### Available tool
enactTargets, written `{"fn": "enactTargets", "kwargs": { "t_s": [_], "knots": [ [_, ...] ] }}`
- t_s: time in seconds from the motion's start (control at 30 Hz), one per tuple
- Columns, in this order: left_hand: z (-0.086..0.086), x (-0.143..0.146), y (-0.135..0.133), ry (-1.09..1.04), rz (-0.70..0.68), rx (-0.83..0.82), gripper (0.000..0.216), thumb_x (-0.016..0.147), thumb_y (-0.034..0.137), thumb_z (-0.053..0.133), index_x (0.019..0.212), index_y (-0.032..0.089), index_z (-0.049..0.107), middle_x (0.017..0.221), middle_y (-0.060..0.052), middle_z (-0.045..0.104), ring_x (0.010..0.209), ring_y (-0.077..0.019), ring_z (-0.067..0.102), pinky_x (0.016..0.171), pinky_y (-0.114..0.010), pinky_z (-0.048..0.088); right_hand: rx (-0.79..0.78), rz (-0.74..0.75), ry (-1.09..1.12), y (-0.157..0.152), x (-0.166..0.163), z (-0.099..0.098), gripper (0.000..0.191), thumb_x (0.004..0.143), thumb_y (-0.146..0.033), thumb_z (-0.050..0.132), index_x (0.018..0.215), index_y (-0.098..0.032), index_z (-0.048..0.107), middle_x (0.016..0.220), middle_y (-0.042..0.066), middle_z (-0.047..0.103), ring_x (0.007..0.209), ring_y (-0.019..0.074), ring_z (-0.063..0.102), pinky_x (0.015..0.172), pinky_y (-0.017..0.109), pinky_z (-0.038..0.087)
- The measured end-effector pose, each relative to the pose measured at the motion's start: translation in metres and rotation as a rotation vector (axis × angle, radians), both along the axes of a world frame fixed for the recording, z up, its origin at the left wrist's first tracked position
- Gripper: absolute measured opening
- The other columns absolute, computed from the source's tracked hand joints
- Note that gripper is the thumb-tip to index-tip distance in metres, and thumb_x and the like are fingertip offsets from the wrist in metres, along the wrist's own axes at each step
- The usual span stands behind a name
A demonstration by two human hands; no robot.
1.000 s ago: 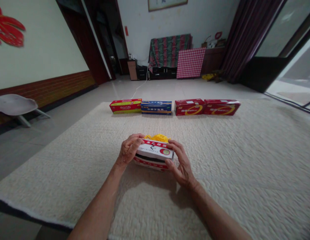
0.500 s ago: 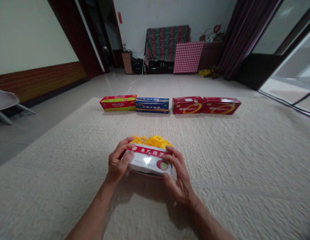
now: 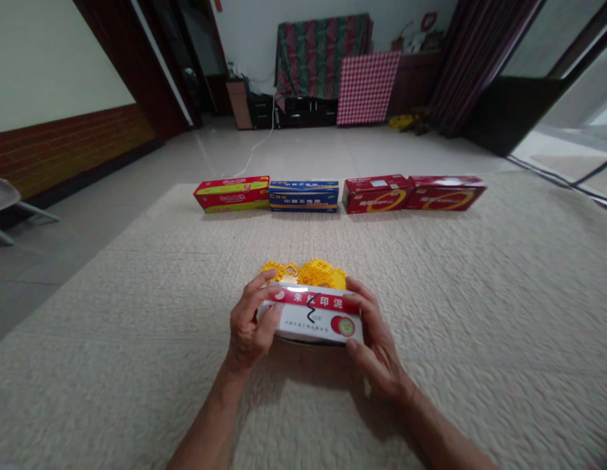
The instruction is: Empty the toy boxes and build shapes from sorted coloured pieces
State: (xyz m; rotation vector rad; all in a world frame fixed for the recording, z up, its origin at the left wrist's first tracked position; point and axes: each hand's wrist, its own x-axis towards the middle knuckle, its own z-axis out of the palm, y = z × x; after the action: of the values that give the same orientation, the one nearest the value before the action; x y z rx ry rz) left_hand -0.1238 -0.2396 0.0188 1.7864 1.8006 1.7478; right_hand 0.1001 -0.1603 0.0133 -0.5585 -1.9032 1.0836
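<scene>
A white box (image 3: 303, 321) with a red band, Chinese lettering and a black squiggle is held between both hands, over the cream textured cover. My left hand (image 3: 252, 320) grips its left end, fingers over the far edge and thumb on the printed face. At the right end, my right hand (image 3: 378, 343) is closed on it with the thumb by the near corner. Several yellow toothed plastic pieces (image 3: 320, 273) lie just behind the box, partly hidden by it.
Farther back stand a red-and-yellow box (image 3: 233, 194), a blue box (image 3: 303, 196) and two dark red boxes (image 3: 376, 194) in a row on the cream cover (image 3: 151, 281). A pale chair (image 3: 10, 196) stands at far left. A cabinet under draped cloth (image 3: 323, 55) is against the back wall.
Both hands and the white box have shifted right in view, and the box's printed face shows more fully. The background has moved up as the camera tilts down.
</scene>
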Motion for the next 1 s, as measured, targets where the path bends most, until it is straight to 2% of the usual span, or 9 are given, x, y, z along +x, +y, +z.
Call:
{"fn": "enactTargets", "kwargs": {
  "t_s": [0.17,0.33,0.47,0.7,0.83,0.9,1.0],
  "knots": [
    [0.008,-0.003,0.002,0.14,-0.025,-0.002,0.024,0.087,0.02,0.055,0.109,0.022,0.064,0.133,-0.01,0.059,0.126,-0.0247,0.054,0.106,-0.047,0.046,0.113,-0.006,0.029,0.003,-0.003,0.001,0.04,0.09,-0.037,0.051,0.129,-0.029,0.048,0.151,0.009,0.033,0.14,0.032,0.034,0.112,0.059,0.034],
    [0.025,0.01,-0.006,0.377,0.049,0.013,0.026,0.083,0.018,0.059,0.107,0.021,0.067,0.13,-0.011,0.06,0.126,-0.0262,0.052,0.107,-0.048,0.045,0.151,0.0,0.054,0.003,-0.004,0.001,0.041,0.089,-0.035,0.051,0.13,-0.028,0.049,0.15,0.009,0.034,0.14,0.0307,0.034,0.112,0.058,0.034],
    [0.022,0.021,-0.017,0.441,0.026,-0.007,0.015,0.083,0.02,0.059,0.094,0.022,0.07,0.126,-0.01,0.062,0.123,-0.027,0.053,0.106,-0.05,0.045,0.176,0.002,0.05,0.006,-0.005,-0.001,0.039,0.089,-0.035,0.051,0.127,-0.028,0.051,0.149,0.01,0.036,0.139,0.0302,0.036,0.112,0.057,0.034],
    [0.007,0.024,-0.023,0.431,0.081,0.075,0.014,0.087,0.022,0.056,0.094,0.02,0.068,0.124,-0.011,0.063,0.123,-0.0255,0.052,0.106,-0.048,0.045,0.289,-0.022,0.021,0.006,-0.001,-0.002,0.032,0.09,-0.037,0.052,0.12,-0.025,0.055,0.145,0.013,0.039,0.134,0.03,0.042,0.109,0.054,0.038],
    [0.0,0.025,-0.025,0.355,0.208,0.111,0.027,0.087,0.027,0.058,0.111,0.019,0.065,0.13,-0.014,0.059,0.125,-0.0269,0.053,0.105,-0.05,0.045,0.367,-0.006,-0.019,0.008,0.002,-0.003,0.041,0.087,-0.041,0.056,0.124,-0.024,0.052,0.148,0.014,0.035,0.136,0.0324,0.04,0.107,0.054,0.04],
    [-0.005,0.025,-0.025,0.243,0.285,0.099,0.031,0.088,0.03,0.057,0.115,0.018,0.064,0.128,-0.015,0.061,0.121,-0.0258,0.057,0.099,-0.046,0.05,0.413,0.007,-0.055,0.012,0.004,-0.003,0.045,0.085,-0.04,0.059,0.126,-0.025,0.051,0.148,0.014,0.035,0.137,0.0332,0.039,0.108,0.055,0.039],
    [-0.011,0.026,-0.026,0.074,0.335,0.052,0.025,0.09,0.032,0.054,0.106,0.018,0.067,0.114,-0.013,0.068,0.106,-0.0226,0.065,0.08,-0.035,0.058,0.451,0.015,-0.134,0.015,0.007,0.002,0.046,0.082,-0.035,0.063,0.126,-0.026,0.052,0.145,0.013,0.039,0.136,0.0325,0.04,0.108,0.055,0.038]
  ]
}}
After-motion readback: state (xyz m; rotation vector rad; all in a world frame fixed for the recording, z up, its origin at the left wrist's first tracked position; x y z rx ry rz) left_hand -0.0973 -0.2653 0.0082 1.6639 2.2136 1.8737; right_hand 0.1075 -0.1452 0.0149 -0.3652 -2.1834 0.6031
